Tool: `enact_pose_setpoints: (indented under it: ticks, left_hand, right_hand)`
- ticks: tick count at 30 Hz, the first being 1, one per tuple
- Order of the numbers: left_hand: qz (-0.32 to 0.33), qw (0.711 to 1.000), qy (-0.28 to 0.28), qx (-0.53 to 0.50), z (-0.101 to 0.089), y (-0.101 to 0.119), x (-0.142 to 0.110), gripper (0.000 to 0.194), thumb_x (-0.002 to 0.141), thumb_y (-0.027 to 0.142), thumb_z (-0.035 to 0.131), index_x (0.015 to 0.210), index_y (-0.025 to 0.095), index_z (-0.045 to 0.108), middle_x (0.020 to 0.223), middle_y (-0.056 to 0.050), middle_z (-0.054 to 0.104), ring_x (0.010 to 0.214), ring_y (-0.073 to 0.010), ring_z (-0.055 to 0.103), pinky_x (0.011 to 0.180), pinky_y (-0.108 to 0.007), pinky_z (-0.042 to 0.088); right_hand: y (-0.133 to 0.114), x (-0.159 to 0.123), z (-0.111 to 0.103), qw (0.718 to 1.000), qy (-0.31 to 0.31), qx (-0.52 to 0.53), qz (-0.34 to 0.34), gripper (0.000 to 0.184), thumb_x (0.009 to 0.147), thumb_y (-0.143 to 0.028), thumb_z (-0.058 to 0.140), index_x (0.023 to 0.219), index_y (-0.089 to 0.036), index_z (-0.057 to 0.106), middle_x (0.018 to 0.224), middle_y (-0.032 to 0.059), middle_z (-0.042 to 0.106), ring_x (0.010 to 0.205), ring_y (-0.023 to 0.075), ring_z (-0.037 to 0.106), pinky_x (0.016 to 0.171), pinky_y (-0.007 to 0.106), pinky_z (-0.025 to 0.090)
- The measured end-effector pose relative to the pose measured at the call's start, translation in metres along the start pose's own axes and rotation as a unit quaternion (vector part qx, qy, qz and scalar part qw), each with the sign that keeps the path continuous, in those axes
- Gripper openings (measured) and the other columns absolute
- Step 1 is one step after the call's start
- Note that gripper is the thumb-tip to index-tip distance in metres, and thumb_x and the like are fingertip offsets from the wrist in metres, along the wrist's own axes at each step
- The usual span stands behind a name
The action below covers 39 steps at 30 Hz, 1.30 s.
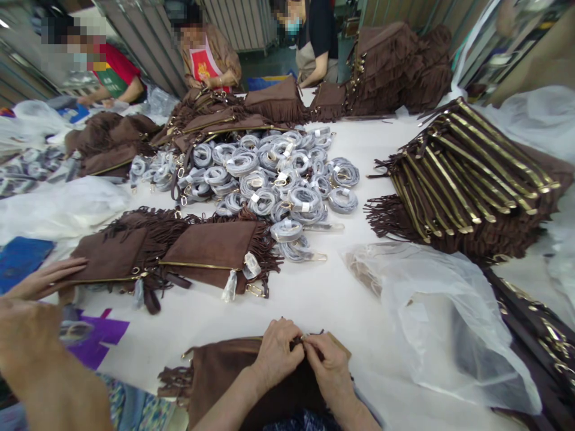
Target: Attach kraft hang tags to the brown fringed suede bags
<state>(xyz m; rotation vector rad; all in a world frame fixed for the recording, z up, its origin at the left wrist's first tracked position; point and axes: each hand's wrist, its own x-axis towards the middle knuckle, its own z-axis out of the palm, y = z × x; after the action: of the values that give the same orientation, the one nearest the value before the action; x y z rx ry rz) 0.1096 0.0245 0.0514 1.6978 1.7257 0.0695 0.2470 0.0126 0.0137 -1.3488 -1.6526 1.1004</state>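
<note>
Brown suede-look fringed bag [224, 371] lies flat on the white table [359, 299] at the near edge, directly before the wearer. Left hand [281, 350] and right hand [330, 365] meet over its upper edge, thumbs and fingertips pinched together on a small dark piece [296, 342]; its exact form is hidden. Progress, judged: work at this edge is under way, not complete. Two fringed pouches beyond carry plastic-wrapped tassels [230, 287]; none visible on the bag in hand. Wrapped strap coils [287, 173] lie heaped apart from it. Zipped pouches stand stacked at right [467, 173]; whether finished or waiting, cannot tell.
</note>
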Motion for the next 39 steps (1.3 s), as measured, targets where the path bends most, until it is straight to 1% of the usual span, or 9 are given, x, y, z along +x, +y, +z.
enact_pose_setpoints:
  ticks: [6, 9, 13, 19, 24, 30, 32, 36, 39]
  left_hand:
    - [0.021, 1.000, -0.013, -0.018, -0.003, -0.002, -0.003, 0.020, 0.071, 0.013, 0.041, 0.073, 0.017, 0.060, 0.076, -0.004, 0.060, 0.081, -0.0183, 0.052, 0.076, -0.031, 0.035]
    - [0.037, 0.998, -0.020, -0.038, -0.005, -0.003, -0.005, 0.022, 0.073, 0.013, 0.039, 0.074, 0.017, 0.061, 0.075, -0.004, 0.060, 0.080, -0.0184, 0.051, 0.077, -0.032, 0.036]
    - [0.046, 0.995, -0.017, -0.088, -0.006, -0.005, -0.008, 0.022, 0.073, 0.015, 0.038, 0.073, 0.017, 0.060, 0.074, -0.005, 0.059, 0.079, -0.0188, 0.051, 0.076, -0.032, 0.037]
    - [0.027, 0.986, 0.006, -0.162, -0.002, -0.010, -0.016, 0.010, 0.067, 0.014, 0.044, 0.073, 0.018, 0.052, 0.072, -0.001, 0.055, 0.076, -0.0175, 0.049, 0.072, -0.029, 0.038]
    - [0.077, 0.987, -0.009, -0.140, -0.005, -0.012, -0.028, 0.011, 0.066, 0.011, 0.044, 0.075, 0.019, 0.047, 0.075, -0.001, 0.052, 0.078, -0.0173, 0.047, 0.074, -0.030, 0.037]
    - [0.108, 0.987, -0.002, -0.122, -0.006, -0.010, -0.036, 0.012, 0.066, 0.012, 0.044, 0.076, 0.018, 0.047, 0.078, -0.002, 0.053, 0.079, -0.0175, 0.047, 0.077, -0.031, 0.036]
    - [0.068, 0.988, -0.004, -0.138, -0.007, -0.007, -0.034, 0.006, 0.072, 0.018, 0.042, 0.071, 0.018, 0.048, 0.074, -0.002, 0.053, 0.077, -0.0175, 0.047, 0.075, -0.030, 0.036]
    - [-0.065, 0.984, -0.053, -0.156, -0.012, 0.001, -0.019, 0.020, 0.075, 0.020, 0.038, 0.058, 0.019, 0.047, 0.060, 0.002, 0.050, 0.064, -0.0146, 0.047, 0.062, -0.025, 0.036]
    - [-0.077, 0.981, -0.093, -0.149, -0.016, 0.005, -0.006, 0.014, 0.066, 0.015, 0.044, 0.056, 0.019, 0.052, 0.051, 0.005, 0.049, 0.055, -0.0127, 0.045, 0.056, -0.023, 0.033]
  right_hand:
    - [0.010, -0.001, 0.000, 0.993, -0.049, 0.045, 0.102, 0.018, 0.083, -0.034, 0.053, 0.073, -0.021, 0.060, 0.066, -0.0009, 0.062, 0.064, 0.0165, 0.059, 0.061, 0.025, 0.046]
    - [0.016, -0.001, -0.001, 0.988, -0.073, 0.061, 0.123, 0.015, 0.082, -0.036, 0.054, 0.078, -0.022, 0.060, 0.069, -0.0014, 0.063, 0.066, 0.0167, 0.060, 0.062, 0.026, 0.047]
    - [0.018, 0.004, -0.007, 0.987, -0.125, 0.065, 0.079, 0.019, 0.084, -0.034, 0.051, 0.092, -0.024, 0.065, 0.086, 0.0019, 0.069, 0.081, 0.0194, 0.062, 0.074, 0.030, 0.048]
    - [0.013, 0.012, -0.017, 0.977, -0.209, 0.024, 0.028, 0.014, 0.086, -0.027, 0.051, 0.083, -0.024, 0.064, 0.077, 0.0005, 0.064, 0.076, 0.0175, 0.058, 0.070, 0.029, 0.045]
    - [0.014, 0.009, -0.021, 0.969, -0.242, 0.054, -0.016, 0.009, 0.085, -0.020, 0.052, 0.078, -0.023, 0.057, 0.083, 0.0006, 0.054, 0.079, 0.0155, 0.054, 0.071, 0.026, 0.044]
    - [0.014, -0.009, -0.017, 0.974, -0.203, 0.056, -0.080, 0.010, 0.089, -0.015, 0.043, 0.083, -0.022, 0.048, 0.084, 0.0020, 0.055, 0.079, 0.0156, 0.054, 0.071, 0.027, 0.046]
    - [0.011, -0.015, -0.014, 0.981, -0.165, 0.035, -0.097, 0.011, 0.089, -0.014, 0.042, 0.084, -0.022, 0.047, 0.083, 0.0029, 0.056, 0.078, 0.0162, 0.056, 0.070, 0.028, 0.047]
    - [0.005, -0.021, -0.009, 0.986, -0.100, -0.007, -0.133, 0.013, 0.089, -0.011, 0.041, 0.087, -0.021, 0.049, 0.085, 0.0058, 0.059, 0.080, 0.0177, 0.058, 0.072, 0.029, 0.050]
    - [0.003, -0.021, -0.008, 0.984, -0.066, -0.035, -0.164, 0.014, 0.089, -0.011, 0.041, 0.088, -0.019, 0.052, 0.084, 0.0073, 0.061, 0.078, 0.0181, 0.060, 0.072, 0.030, 0.053]
